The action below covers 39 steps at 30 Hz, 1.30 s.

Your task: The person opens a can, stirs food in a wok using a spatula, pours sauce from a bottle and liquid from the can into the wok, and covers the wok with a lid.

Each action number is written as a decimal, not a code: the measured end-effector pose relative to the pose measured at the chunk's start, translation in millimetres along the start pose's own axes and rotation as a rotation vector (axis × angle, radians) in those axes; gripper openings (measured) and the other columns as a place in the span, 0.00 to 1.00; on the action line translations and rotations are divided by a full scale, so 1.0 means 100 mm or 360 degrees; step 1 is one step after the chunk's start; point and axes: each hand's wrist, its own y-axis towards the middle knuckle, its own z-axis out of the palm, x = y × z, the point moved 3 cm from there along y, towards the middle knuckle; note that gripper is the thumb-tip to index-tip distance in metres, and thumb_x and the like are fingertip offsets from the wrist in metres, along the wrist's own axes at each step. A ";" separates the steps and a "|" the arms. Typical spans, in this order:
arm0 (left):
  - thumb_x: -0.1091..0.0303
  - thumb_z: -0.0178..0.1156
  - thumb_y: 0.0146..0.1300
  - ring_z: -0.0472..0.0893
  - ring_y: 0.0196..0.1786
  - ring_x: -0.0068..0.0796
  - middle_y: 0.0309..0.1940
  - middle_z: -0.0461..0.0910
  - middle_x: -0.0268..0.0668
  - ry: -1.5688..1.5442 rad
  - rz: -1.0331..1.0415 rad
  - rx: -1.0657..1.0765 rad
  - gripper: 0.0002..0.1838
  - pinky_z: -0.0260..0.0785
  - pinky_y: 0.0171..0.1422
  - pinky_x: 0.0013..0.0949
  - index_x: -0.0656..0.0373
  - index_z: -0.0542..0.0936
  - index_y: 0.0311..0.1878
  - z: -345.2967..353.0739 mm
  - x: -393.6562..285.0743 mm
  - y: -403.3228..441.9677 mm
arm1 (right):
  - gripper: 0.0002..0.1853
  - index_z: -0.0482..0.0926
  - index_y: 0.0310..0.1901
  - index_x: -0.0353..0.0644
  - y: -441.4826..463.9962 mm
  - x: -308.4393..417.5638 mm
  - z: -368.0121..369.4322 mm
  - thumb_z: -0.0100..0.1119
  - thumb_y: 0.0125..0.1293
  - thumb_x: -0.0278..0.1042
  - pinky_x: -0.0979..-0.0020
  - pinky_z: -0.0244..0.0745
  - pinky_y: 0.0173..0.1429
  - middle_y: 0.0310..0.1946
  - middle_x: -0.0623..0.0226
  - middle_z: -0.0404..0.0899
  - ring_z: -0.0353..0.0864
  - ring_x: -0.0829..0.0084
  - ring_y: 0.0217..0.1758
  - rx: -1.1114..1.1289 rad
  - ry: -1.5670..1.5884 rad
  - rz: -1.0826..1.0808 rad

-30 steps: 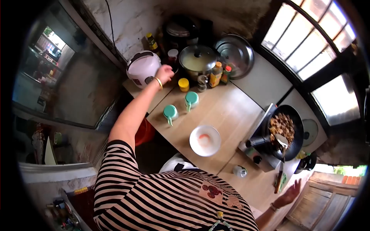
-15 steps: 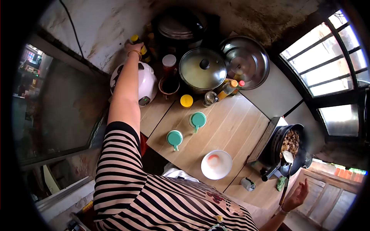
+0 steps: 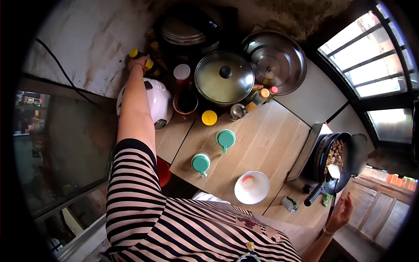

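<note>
On the bench (image 3: 262,135) side, a black wok (image 3: 346,172) holds brown chopped food (image 3: 335,153); a glass-lidded pot (image 3: 218,87), something pale; a white bowl (image 3: 262,191), reddish residue (image 3: 248,182). Beyond the rice cooker (image 3: 162,100), the yellow-capped bottle (image 3: 149,64) slants, cap leftward, at the nearer left hand (image 3: 136,63), whose grip I cannot tell. The right hand (image 3: 343,214), open, is well apart.

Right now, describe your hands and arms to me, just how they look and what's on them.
Both hands, left and right, are ungloved. The left sleeve is short, with black and pale pinkish stripes and a black cuff. A thin gold-coloured bangle circles the left wrist; a pale bracelet, the right.
</note>
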 end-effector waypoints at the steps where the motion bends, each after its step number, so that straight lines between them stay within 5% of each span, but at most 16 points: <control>1: 0.41 0.77 0.38 0.74 0.63 0.42 0.62 0.73 0.52 0.0087 0.0040 -0.0067 0.53 0.68 0.65 0.36 0.73 0.72 0.62 -0.06 0.01 0.03 | 0.15 0.74 0.57 0.32 0.00 -0.02 0.02 0.50 0.70 0.19 0.71 0.74 0.56 0.60 0.56 0.75 0.78 0.70 0.50 0.0010 0.0036 0.0055; 6: 0.31 0.70 0.37 0.72 0.66 0.45 0.62 0.72 0.56 0.0520 0.0274 -0.0296 0.58 0.64 0.69 0.36 0.73 0.72 0.61 -0.52 -0.12 -0.05 | 0.13 0.75 0.54 0.31 0.07 0.01 0.15 0.52 0.68 0.17 0.72 0.73 0.58 0.58 0.54 0.76 0.77 0.67 0.55 0.0050 -0.0039 -0.0037; 10: 0.30 0.71 0.33 0.79 0.57 0.43 0.55 0.78 0.54 0.0428 0.0535 -0.0469 0.56 0.71 0.60 0.37 0.75 0.77 0.55 -1.08 -0.55 -0.28 | 0.12 0.77 0.51 0.32 0.18 0.09 0.26 0.52 0.67 0.15 0.71 0.73 0.60 0.58 0.53 0.76 0.78 0.64 0.55 0.0072 0.0069 -0.0148; 13: 0.45 0.78 0.40 0.84 0.38 0.28 0.41 0.82 0.43 -0.0122 0.0878 -0.0261 0.38 0.78 0.40 0.30 0.72 0.80 0.43 -1.71 -1.04 -0.64 | 0.12 0.78 0.48 0.33 0.31 0.24 0.27 0.52 0.65 0.14 0.68 0.73 0.60 0.55 0.52 0.78 0.78 0.62 0.56 0.0150 0.0133 -0.0201; 17: 0.47 0.77 0.44 0.83 0.44 0.31 0.45 0.82 0.43 -0.0599 0.1096 0.0084 0.36 0.79 0.48 0.34 0.69 0.80 0.48 -2.23 -1.53 -1.86 | 0.12 0.79 0.46 0.35 0.55 0.51 0.31 0.55 0.61 0.13 0.67 0.74 0.58 0.51 0.54 0.81 0.79 0.63 0.56 0.0394 0.0339 -0.0528; 18: 0.48 0.78 0.43 0.85 0.38 0.29 0.39 0.84 0.41 -0.0599 0.1264 0.0042 0.31 0.80 0.42 0.33 0.66 0.82 0.41 -2.34 -1.64 -2.35 | 0.13 0.80 0.46 0.36 0.62 0.66 0.32 0.56 0.60 0.13 0.67 0.74 0.58 0.50 0.55 0.81 0.79 0.64 0.56 0.0469 0.0341 -0.0676; 22: 0.48 0.71 0.54 0.82 0.47 0.24 0.47 0.82 0.35 -0.0597 0.1510 0.0541 0.29 0.76 0.51 0.28 0.57 0.82 0.54 -2.55 -2.07 -3.25 | 0.17 0.79 0.49 0.38 0.80 1.17 0.25 0.63 0.56 0.17 0.64 0.72 0.61 0.53 0.57 0.81 0.79 0.60 0.57 0.0738 0.0487 -0.0962; 24: 0.46 0.69 0.56 0.81 0.44 0.18 0.44 0.83 0.29 -0.0543 0.1652 0.0728 0.25 0.74 0.47 0.24 0.54 0.84 0.51 -2.56 -2.28 -3.97 | 0.21 0.79 0.52 0.39 0.87 1.38 0.17 0.65 0.54 0.19 0.62 0.72 0.62 0.55 0.58 0.80 0.78 0.59 0.58 0.0804 0.0692 -0.1161; 26: 0.48 0.70 0.55 0.82 0.33 0.28 0.34 0.84 0.36 -0.0573 0.1465 0.0705 0.24 0.76 0.43 0.32 0.60 0.82 0.42 -2.41 -2.33 -5.47 | 0.26 0.76 0.58 0.42 0.92 1.46 0.09 0.69 0.56 0.29 0.62 0.72 0.63 0.57 0.56 0.78 0.78 0.58 0.59 0.0718 0.0886 -0.1349; 30: 0.53 0.69 0.57 0.82 0.30 0.26 0.30 0.83 0.35 -0.0761 0.1695 0.1149 0.18 0.75 0.37 0.29 0.59 0.82 0.38 -2.06 -2.41 -6.63 | 0.44 0.65 0.68 0.39 0.99 1.44 0.05 0.71 0.55 0.56 0.60 0.66 0.69 0.61 0.54 0.74 0.71 0.61 0.67 0.0922 0.1408 -0.0959; 32: 0.56 0.69 0.58 0.81 0.28 0.25 0.28 0.83 0.34 -0.0728 0.1677 0.1556 0.15 0.74 0.35 0.27 0.59 0.83 0.37 -1.80 -2.49 -7.01 | 0.49 0.63 0.69 0.37 0.95 1.34 -0.02 0.72 0.52 0.59 0.58 0.63 0.71 0.62 0.51 0.72 0.66 0.59 0.70 0.1146 0.1608 -0.0757; 34: 0.58 0.68 0.59 0.82 0.29 0.26 0.31 0.84 0.36 -0.0655 0.1754 0.1593 0.15 0.75 0.36 0.24 0.62 0.83 0.39 -1.56 -2.46 -7.48 | 0.41 0.70 0.61 0.34 0.81 1.24 -0.21 0.74 0.53 0.54 0.64 0.78 0.58 0.52 0.56 0.79 0.80 0.66 0.55 0.1306 0.1919 -0.0736; 36: 0.58 0.68 0.59 0.84 0.33 0.27 0.34 0.85 0.39 -0.0607 0.1813 0.1676 0.18 0.76 0.36 0.23 0.65 0.83 0.42 -1.32 -2.33 -8.00 | 0.34 0.73 0.55 0.35 0.66 1.02 -0.33 0.75 0.53 0.49 0.70 0.82 0.49 0.45 0.62 0.82 0.84 0.73 0.44 0.1140 0.1837 -0.0700; 37: 0.46 0.68 0.57 0.80 0.47 0.17 0.48 0.81 0.30 -0.0240 0.2038 0.1706 0.28 0.74 0.48 0.23 0.55 0.81 0.54 -1.11 -2.45 -7.70 | 0.30 0.74 0.52 0.35 0.59 0.93 -0.42 0.76 0.53 0.45 0.72 0.82 0.47 0.43 0.63 0.83 0.84 0.74 0.41 0.0999 0.1915 -0.0719; 39: 0.45 0.68 0.57 0.79 0.51 0.19 0.52 0.79 0.31 -0.0357 0.1974 0.2155 0.33 0.73 0.52 0.25 0.57 0.76 0.58 -0.95 -2.26 -8.01 | 0.29 0.75 0.53 0.35 0.47 0.66 -0.50 0.75 0.54 0.41 0.73 0.79 0.50 0.45 0.64 0.83 0.82 0.77 0.45 0.0834 0.1809 -0.0611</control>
